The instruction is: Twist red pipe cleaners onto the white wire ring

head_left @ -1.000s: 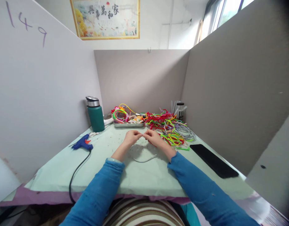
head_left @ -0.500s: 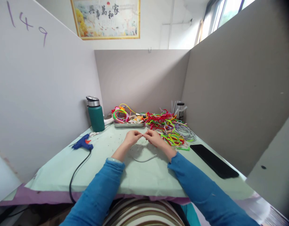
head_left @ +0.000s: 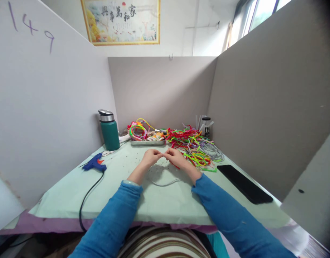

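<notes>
Barely anything's moved since the earlier frame, just the right end of the grey cord (head_left: 165,185) shifting a hair while both hands stay put. Left hand (head_left: 152,156) and right hand (head_left: 174,157) are closed in a pinch, fingertips together over the middle of the table (head_left: 154,208); whatever's between them is too small to make out. That cord curves on the near-edge side of the hands, and I can't tell if it joins the pinched bit. Progress-wise, I'd say this piece is mid-work. Shaped loops (head_left: 131,132) in the tray (head_left: 147,143) by the far edge look done, while the fuzzy stems (head_left: 185,135) heaped toward the far right corner look unused.
</notes>
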Available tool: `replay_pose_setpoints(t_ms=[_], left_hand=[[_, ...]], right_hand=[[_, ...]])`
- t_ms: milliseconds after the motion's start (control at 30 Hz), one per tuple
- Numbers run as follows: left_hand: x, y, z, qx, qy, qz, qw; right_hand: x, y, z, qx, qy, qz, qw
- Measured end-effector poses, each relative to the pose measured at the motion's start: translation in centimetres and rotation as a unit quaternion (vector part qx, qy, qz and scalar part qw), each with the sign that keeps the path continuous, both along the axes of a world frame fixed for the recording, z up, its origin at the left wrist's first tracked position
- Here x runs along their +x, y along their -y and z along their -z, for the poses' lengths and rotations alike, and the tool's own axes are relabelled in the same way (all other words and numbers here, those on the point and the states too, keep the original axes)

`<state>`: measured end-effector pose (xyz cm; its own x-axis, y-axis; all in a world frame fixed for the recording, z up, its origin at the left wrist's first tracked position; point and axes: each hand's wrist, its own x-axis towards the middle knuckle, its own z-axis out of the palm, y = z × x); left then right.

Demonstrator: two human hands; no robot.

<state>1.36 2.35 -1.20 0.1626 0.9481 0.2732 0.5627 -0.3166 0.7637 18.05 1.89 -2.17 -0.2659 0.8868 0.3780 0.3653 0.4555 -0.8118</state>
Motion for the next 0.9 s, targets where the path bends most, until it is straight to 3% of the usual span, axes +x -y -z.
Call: replay_pose_setpoints(t_ms=[900], left_hand=[[0.15, 0.14, 0.10, 0.002, 0.036, 0.003, 0.999]], right_hand=[[0.03, 0.31, -0.22, -0.001, 0.007, 0.006, 1.000]])
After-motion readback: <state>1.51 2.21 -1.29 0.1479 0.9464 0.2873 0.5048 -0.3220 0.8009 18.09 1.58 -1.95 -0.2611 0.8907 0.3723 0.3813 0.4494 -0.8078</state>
